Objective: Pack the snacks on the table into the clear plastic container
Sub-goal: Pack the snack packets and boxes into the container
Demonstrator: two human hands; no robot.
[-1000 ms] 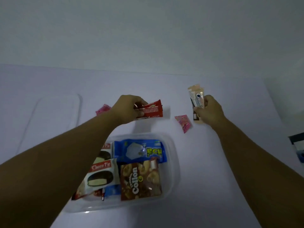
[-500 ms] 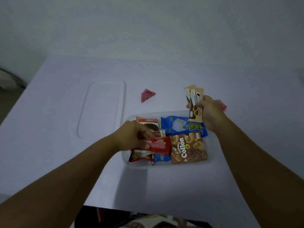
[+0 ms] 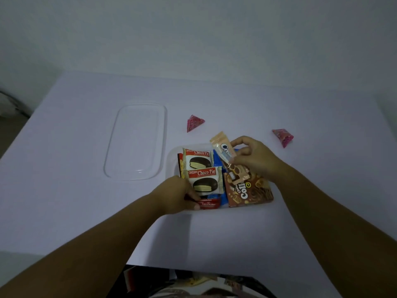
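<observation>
While left hand (image 3: 176,195) pinches red packet (image 3: 209,204) w/ fingers inside container (image 3: 171,160), right hand (image 3: 252,158) grips Oreo pack (image 3: 225,153) above it.

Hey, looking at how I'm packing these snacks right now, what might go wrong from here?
The container already looks crowded, so the Oreo pack held by your right hand above the Collon box may sit proud and stop the lid closing.

The red packet under your left hand sits at the near edge and could slip out.

Two pink triangle candies still lie outside, easy to forget.
</observation>
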